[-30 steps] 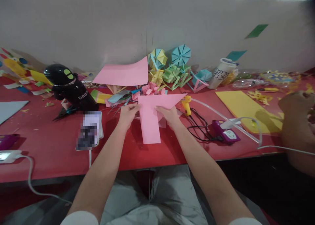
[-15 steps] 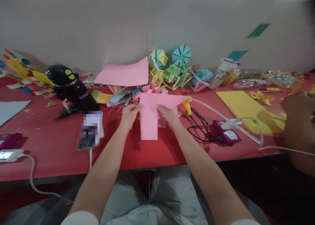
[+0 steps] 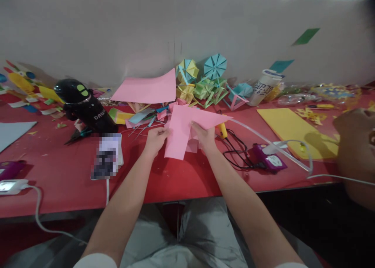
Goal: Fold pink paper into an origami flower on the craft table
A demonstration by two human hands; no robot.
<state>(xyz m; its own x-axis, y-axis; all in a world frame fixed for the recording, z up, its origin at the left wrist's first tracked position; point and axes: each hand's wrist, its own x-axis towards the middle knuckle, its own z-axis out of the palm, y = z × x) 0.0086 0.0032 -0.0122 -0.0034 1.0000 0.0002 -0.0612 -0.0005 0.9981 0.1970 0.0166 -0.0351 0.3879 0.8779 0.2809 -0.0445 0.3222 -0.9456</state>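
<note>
A folded sheet of pink paper (image 3: 182, 126) is held up over the red table between my two hands. One strip of it hangs down toward me, and a pointed flap reaches out to the right. My left hand (image 3: 157, 138) pinches its left edge between thumb and fingers. My right hand (image 3: 204, 136) grips it from the right, thumb on the near face and the other fingers hidden behind. Underneath lies another piece of pink paper, partly covered. The tip of the flap passes over a yellow glue gun (image 3: 223, 130).
Folded paper umbrellas (image 3: 215, 66) stand against the wall beside a larger pink sheet (image 3: 146, 89). A black bottle (image 3: 88, 108) and a phone (image 3: 107, 156) are at left. A purple power socket (image 3: 270, 158), yellow paper (image 3: 293, 131) and another person's arm (image 3: 353, 150) are at right.
The pink paper has tilted, its hanging strip swinging a little left and up. My right hand has shifted slightly right, and my left hand sits slightly lower on the edge.
</note>
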